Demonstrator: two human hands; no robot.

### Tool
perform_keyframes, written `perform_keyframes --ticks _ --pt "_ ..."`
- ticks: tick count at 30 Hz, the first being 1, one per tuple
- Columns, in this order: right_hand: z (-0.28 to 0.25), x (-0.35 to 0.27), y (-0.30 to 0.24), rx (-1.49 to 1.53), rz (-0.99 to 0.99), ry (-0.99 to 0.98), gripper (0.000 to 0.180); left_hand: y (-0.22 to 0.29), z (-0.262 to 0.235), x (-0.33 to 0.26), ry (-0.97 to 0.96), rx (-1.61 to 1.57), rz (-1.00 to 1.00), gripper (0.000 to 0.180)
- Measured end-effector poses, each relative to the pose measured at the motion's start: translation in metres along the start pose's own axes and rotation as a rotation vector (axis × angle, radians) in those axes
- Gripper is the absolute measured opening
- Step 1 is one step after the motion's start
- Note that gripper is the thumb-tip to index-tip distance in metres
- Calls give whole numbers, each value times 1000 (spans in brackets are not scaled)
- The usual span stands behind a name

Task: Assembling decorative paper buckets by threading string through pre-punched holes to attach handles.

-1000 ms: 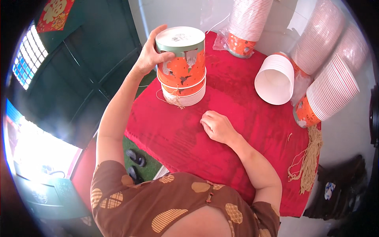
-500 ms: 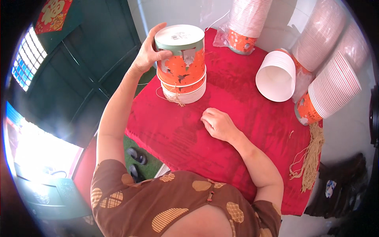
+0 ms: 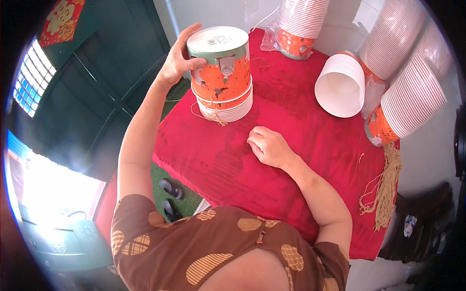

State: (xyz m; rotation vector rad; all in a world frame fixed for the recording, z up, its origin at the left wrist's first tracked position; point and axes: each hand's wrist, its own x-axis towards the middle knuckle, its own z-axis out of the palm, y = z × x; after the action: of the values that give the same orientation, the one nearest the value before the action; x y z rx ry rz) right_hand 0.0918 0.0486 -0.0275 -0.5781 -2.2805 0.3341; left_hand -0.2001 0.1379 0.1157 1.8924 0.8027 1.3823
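Note:
An upside-down stack of orange paper buckets [image 3: 221, 80], with a green band and a white base on top, stands on the red cloth. My left hand [image 3: 180, 60] grips its upper left side, thumb in front and the other fingers partly hidden behind. Thin tan strings [image 3: 213, 114] hang across the white rims at the bottom of the stack. Resting on the cloth in front of the stack, my right hand [image 3: 268, 145] is loosely curled, with nothing visible in it.
A white-lined bucket [image 3: 342, 87] lies on its side, mouth toward me. Bucket stacks in clear plastic [image 3: 298, 29] stand at the back, and a leaning stack [image 3: 412, 99] is at the right. A bundle of tan strings [image 3: 388, 184] hangs over the table's right edge.
The whole view has shifted slightly. My left hand keeps its hold on the stack, and my right hand stays curled on the cloth.

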Motion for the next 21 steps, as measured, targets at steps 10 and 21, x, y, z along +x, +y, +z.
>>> perform_keyframes --ticks 10,21 --pt "1 -1 2 -5 0 -15 8 0 1 -1 -13 15 3 101" --pt "0 -1 1 -4 5 -15 9 -5 0 -3 -16 55 9 102"
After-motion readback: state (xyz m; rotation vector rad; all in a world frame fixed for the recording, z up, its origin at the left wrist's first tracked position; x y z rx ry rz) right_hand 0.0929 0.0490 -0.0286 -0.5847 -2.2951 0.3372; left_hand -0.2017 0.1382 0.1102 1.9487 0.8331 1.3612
